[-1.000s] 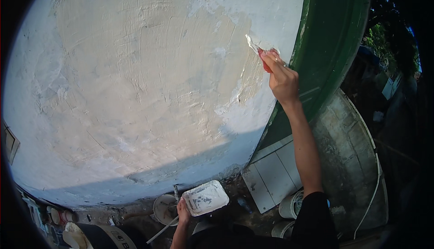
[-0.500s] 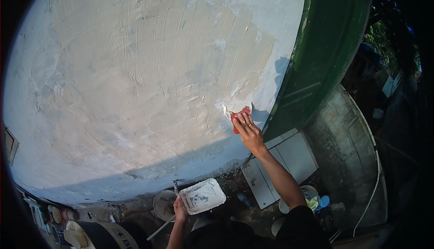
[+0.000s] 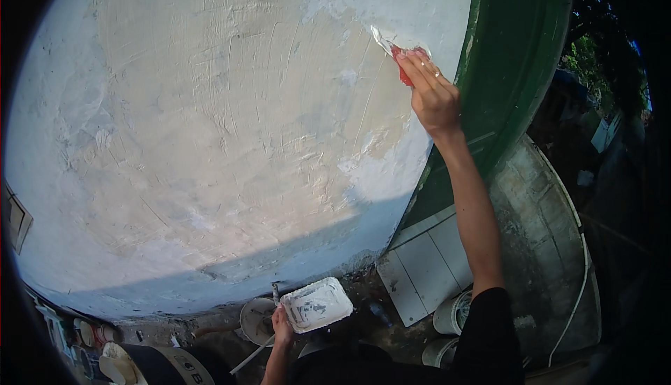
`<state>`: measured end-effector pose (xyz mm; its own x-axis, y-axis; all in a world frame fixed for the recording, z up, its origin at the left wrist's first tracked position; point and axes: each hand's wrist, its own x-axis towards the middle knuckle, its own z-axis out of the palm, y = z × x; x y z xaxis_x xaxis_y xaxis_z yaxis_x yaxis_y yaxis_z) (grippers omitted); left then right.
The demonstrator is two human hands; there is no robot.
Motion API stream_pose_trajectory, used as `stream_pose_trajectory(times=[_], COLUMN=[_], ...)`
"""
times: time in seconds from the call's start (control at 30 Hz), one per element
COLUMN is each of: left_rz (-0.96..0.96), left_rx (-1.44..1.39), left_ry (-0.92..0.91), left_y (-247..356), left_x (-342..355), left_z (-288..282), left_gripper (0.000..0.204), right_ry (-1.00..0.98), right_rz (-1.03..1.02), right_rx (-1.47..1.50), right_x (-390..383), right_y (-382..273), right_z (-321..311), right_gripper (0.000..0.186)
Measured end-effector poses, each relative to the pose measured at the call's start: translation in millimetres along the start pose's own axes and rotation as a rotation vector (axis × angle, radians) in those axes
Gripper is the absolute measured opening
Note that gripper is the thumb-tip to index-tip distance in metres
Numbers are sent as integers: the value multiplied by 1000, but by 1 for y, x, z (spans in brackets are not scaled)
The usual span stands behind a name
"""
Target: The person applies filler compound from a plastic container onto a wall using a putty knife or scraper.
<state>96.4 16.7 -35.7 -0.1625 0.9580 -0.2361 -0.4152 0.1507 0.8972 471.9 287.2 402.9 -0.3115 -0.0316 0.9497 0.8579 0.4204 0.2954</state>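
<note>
My right hand [image 3: 433, 98] is raised against the upper right of a white wall [image 3: 231, 126]. Its fingers press on a red putty scraper [image 3: 403, 70], whose working edge carries white putty and touches the wall. Low in the view, my left hand [image 3: 282, 329] grips the left edge of a shallow white tray [image 3: 347, 300], smeared inside with white putty and grey patches. A broad cream-coloured patch with ridges and streaks covers much of the wall.
Right of the wall stands a green door [image 3: 510, 49]. White tiled steps [image 3: 419, 273] lie below it, with a bucket [image 3: 447, 315] alongside. Another bucket [image 3: 253, 318] and a pale pipe [image 3: 253, 357] are near my left hand. A black cylinder [image 3: 143, 364] sits at lower left.
My right hand has moved up the wall and slightly right with the scraper. Whiter putty now shows where it was. My left hand and the tray have hardly moved.
</note>
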Motion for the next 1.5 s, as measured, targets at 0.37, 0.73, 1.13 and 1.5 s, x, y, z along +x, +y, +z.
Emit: stream_pose_trajectory(times=[0.37, 0.73, 1.13, 1.5], left_rz=[-6, 36, 36, 7], left_rx=[-3, 17, 53, 88], left_ry=[27, 78, 91, 73], left_y=[21, 18, 18, 28], left_x=[-4, -8, -11, -16], left_z=[-6, -29, -36, -29], left_gripper=[43, 46, 46, 48], right_ry=[-537, -97, -379, -531], right_rz=[-50, 126, -126, 53], right_rx=[109, 151, 84, 299], right_x=[-224, -57, -112, -256], right_y=[-123, -86, -106, -160], right_z=[27, -22, 40, 4], right_gripper=[43, 39, 41, 41])
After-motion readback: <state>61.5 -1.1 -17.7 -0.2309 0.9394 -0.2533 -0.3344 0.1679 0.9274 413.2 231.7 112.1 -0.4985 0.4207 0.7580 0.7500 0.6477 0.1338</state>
